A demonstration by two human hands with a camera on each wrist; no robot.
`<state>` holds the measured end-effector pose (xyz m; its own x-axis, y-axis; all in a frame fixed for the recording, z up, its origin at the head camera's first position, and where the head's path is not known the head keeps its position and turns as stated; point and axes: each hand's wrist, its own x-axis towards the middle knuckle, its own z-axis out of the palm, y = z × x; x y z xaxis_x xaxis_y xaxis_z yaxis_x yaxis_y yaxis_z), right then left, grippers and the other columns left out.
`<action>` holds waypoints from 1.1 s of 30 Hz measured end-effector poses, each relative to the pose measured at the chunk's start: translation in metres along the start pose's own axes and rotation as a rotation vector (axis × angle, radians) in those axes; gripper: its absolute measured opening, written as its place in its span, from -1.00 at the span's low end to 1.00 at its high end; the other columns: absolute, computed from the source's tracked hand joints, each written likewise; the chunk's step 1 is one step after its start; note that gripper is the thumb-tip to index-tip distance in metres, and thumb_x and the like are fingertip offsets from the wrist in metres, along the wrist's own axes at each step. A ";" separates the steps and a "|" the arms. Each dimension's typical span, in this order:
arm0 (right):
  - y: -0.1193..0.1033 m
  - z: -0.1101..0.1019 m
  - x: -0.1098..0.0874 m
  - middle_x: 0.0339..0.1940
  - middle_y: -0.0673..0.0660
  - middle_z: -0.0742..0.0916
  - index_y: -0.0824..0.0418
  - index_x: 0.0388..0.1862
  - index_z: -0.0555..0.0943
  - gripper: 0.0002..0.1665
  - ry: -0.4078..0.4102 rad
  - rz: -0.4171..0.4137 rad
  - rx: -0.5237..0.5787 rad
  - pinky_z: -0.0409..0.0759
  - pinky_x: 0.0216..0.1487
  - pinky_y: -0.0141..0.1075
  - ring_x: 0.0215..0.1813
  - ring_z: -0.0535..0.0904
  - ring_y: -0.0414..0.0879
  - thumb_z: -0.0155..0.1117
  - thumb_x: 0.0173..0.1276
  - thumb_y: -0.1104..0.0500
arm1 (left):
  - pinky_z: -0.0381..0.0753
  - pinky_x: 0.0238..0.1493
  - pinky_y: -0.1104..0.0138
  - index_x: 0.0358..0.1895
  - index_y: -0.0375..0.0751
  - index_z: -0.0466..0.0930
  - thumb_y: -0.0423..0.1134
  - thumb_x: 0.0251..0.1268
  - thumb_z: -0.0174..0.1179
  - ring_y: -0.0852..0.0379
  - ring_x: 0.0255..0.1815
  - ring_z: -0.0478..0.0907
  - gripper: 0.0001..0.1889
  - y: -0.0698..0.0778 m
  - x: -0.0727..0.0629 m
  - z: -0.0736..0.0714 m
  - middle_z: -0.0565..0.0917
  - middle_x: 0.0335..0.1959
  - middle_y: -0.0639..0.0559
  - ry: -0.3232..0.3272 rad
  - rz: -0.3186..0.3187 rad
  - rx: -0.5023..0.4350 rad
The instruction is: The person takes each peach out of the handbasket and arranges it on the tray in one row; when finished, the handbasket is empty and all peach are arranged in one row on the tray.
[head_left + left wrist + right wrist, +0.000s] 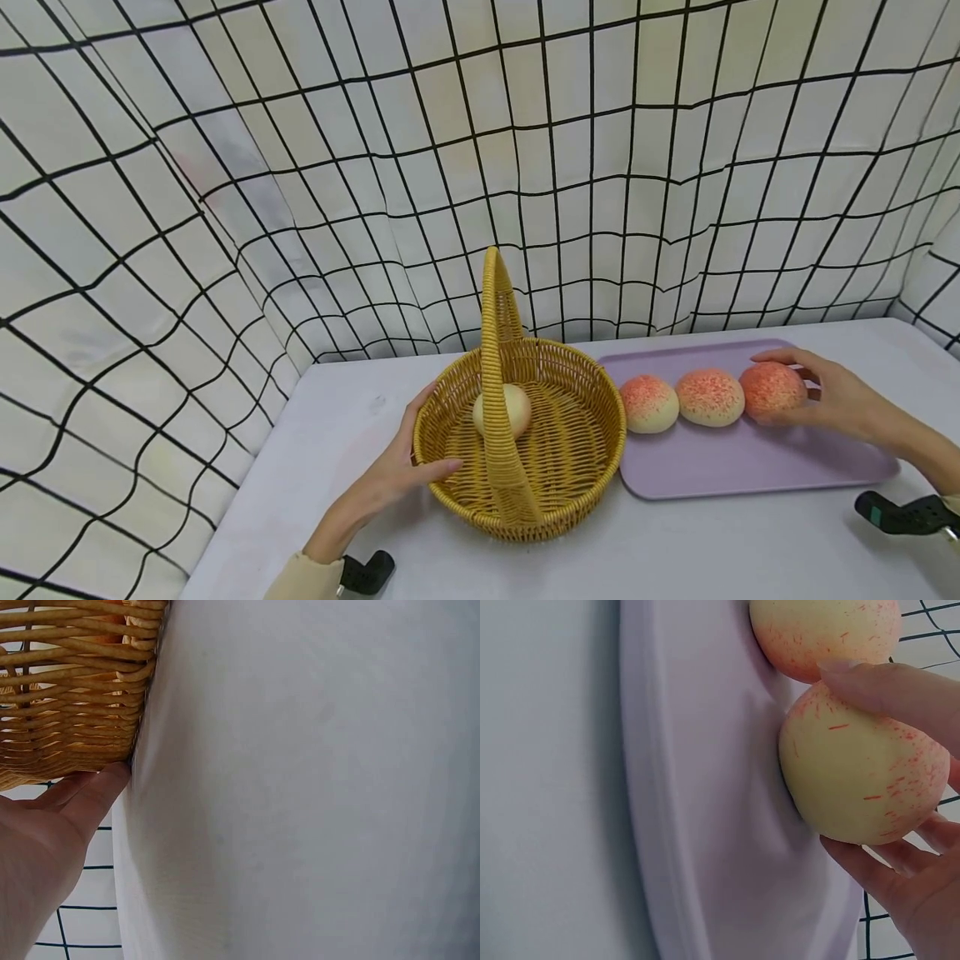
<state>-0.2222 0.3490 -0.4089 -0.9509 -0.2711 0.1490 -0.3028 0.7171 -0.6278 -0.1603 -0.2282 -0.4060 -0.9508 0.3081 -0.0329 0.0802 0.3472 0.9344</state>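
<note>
My left hand (pixel 390 473) holds the left side of a round woven wicker basket (pixel 577 508), thumb over the rim and fingers along the outer wall. A pale peach (pixel 517 410) lies inside, partly hidden by the tall handle (pixel 491 350). In the left wrist view, fingertips (pixel 112 778) touch the low wicker wall. On the right, my right hand (pixel 847 402) grips a red-speckled peach (pixel 771 390) at the right end of a row, thumb on one side and fingers on the other. The right wrist view shows this peach's (pixel 855 772) yellowish side close over the tray.
Two more peaches, a middle one (pixel 710 398) and a left one (pixel 648 404), sit on the purple tray (pixel 750 475). The tray stands right beside the basket on a white table (pixel 675 550). Behind rises a white backdrop with black netting (pixel 600 208).
</note>
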 end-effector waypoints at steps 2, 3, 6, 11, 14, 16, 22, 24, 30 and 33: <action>0.000 -0.001 0.001 0.36 0.31 0.52 0.24 0.44 0.43 -0.04 -0.001 -0.020 -0.006 0.43 -0.04 -0.60 0.16 0.47 -0.20 0.71 0.10 0.14 | 0.17 0.52 -0.19 0.73 0.20 -0.29 -0.11 0.28 0.45 -0.34 0.64 0.07 0.17 0.000 0.000 0.000 -0.08 0.70 -0.26 0.000 0.000 0.002; 0.000 -0.002 0.001 0.35 0.33 0.53 0.25 0.44 0.43 -0.04 0.000 -0.032 -0.006 0.43 -0.04 -0.60 0.14 0.46 -0.29 0.71 0.10 0.16 | 0.15 0.53 -0.19 0.73 0.19 -0.30 -0.12 0.28 0.44 -0.34 0.64 0.06 0.17 0.001 0.000 -0.001 -0.08 0.71 -0.25 0.000 0.001 0.003; -0.003 -0.006 0.004 0.34 0.40 0.55 0.31 0.46 0.41 -0.05 0.008 -0.069 -0.007 0.44 -0.04 -0.62 0.13 0.39 -0.49 0.69 0.12 0.22 | 0.13 0.54 -0.19 0.73 0.17 -0.31 -0.12 0.27 0.44 -0.33 0.65 0.03 0.18 0.001 -0.001 -0.002 -0.10 0.71 -0.25 0.002 -0.001 0.001; -0.023 -0.021 0.010 0.38 0.29 0.56 0.35 0.47 0.39 -0.09 0.061 -0.132 -0.009 0.35 0.00 -0.73 0.16 0.41 -0.48 0.64 0.20 0.27 | 0.15 0.52 -0.15 0.73 0.16 -0.32 -0.10 0.27 0.45 -0.33 0.65 0.04 0.19 0.001 -0.001 -0.003 -0.11 0.71 -0.27 -0.010 -0.003 -0.004; -0.046 -0.027 0.018 0.36 -0.07 0.56 0.32 0.45 0.41 -0.14 0.102 -0.200 0.022 0.30 0.05 -0.78 0.23 0.42 -0.44 0.61 0.21 0.33 | 0.13 0.53 -0.14 0.73 0.16 -0.32 -0.09 0.27 0.45 -0.33 0.65 0.02 0.19 0.001 -0.001 -0.003 -0.12 0.71 -0.27 -0.011 -0.004 -0.003; -0.068 -0.028 0.026 0.32 -0.27 0.53 0.27 0.45 0.44 -0.15 0.119 -0.252 0.062 0.33 0.09 -0.76 0.23 0.39 -0.55 0.60 0.20 0.38 | 0.12 0.53 -0.14 0.73 0.16 -0.32 -0.10 0.28 0.45 -0.33 0.66 0.01 0.19 0.001 -0.002 -0.004 -0.12 0.71 -0.27 -0.008 -0.006 -0.007; -0.149 -0.015 0.049 0.30 -0.18 0.58 0.23 0.40 0.51 -0.21 0.108 -0.412 0.127 0.43 0.19 -0.66 0.28 0.47 -0.43 0.58 0.20 0.41 | 0.16 0.52 -0.14 0.73 0.15 -0.32 -0.11 0.28 0.45 -0.34 0.65 0.04 0.19 0.000 -0.003 -0.003 -0.12 0.71 -0.28 -0.007 -0.009 -0.012; -0.175 -0.010 0.055 0.29 -0.11 0.60 0.21 0.38 0.53 -0.25 0.088 -0.459 0.146 0.47 0.23 -0.59 0.30 0.48 -0.36 0.59 0.21 0.39 | 0.19 0.51 -0.15 0.73 0.17 -0.32 -0.10 0.28 0.45 -0.35 0.64 0.06 0.19 0.000 -0.002 -0.002 -0.13 0.71 -0.28 -0.014 -0.006 -0.013; -0.230 0.011 0.082 0.29 0.05 0.63 0.18 0.34 0.57 -0.35 -0.021 -0.592 0.185 0.56 0.31 -0.31 0.34 0.52 -0.11 0.57 0.28 0.32 | 0.20 0.51 -0.16 0.73 0.19 -0.31 -0.10 0.27 0.45 -0.34 0.63 0.09 0.19 0.002 -0.003 0.000 -0.11 0.71 -0.27 -0.013 -0.001 -0.022; -0.244 0.030 0.095 0.28 0.07 0.63 0.18 0.31 0.59 -0.38 -0.110 -0.623 0.221 0.59 0.32 -0.10 0.35 0.52 -0.01 0.58 0.29 0.28 | 0.20 0.52 -0.16 0.73 0.15 -0.32 -0.11 0.27 0.45 -0.35 0.63 0.08 0.19 0.003 -0.003 0.000 -0.11 0.71 -0.28 -0.017 0.007 -0.022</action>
<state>-0.2371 0.1286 -0.2644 -0.5871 -0.6644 0.4624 -0.7619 0.2605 -0.5930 -0.1576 -0.2284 -0.4033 -0.9451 0.3252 -0.0323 0.0798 0.3254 0.9422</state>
